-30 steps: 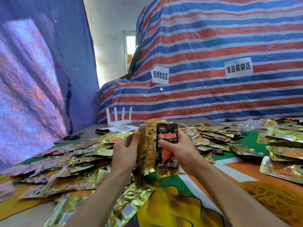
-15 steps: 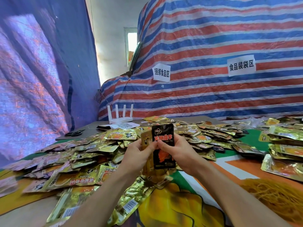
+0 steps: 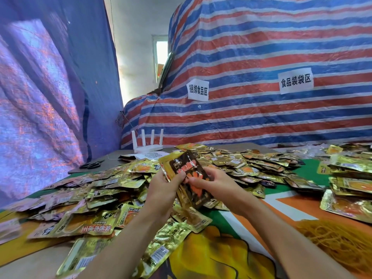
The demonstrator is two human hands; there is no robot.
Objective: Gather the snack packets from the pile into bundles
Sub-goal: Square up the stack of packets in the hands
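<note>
Gold foil snack packets formed the bundle (image 3: pixel 171 161) in the head view, with a black packet (image 3: pixel 186 164) on its front, its top tilted to the left. The left hand (image 3: pixel 165 190) gripped the bundle's left edge with curled fingers. The right hand (image 3: pixel 213 184) pinched the black packet from the right. Below and left of the grip spread the pile (image 3: pixel 100 190) of loose packets. Beyond the grip stood a white router (image 3: pixel 148 147), and further left lay black scissors (image 3: pixel 91 164).

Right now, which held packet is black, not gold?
The black packet in front, held by the left hand and right hand; the gold packet behind it differs in colour.
</note>
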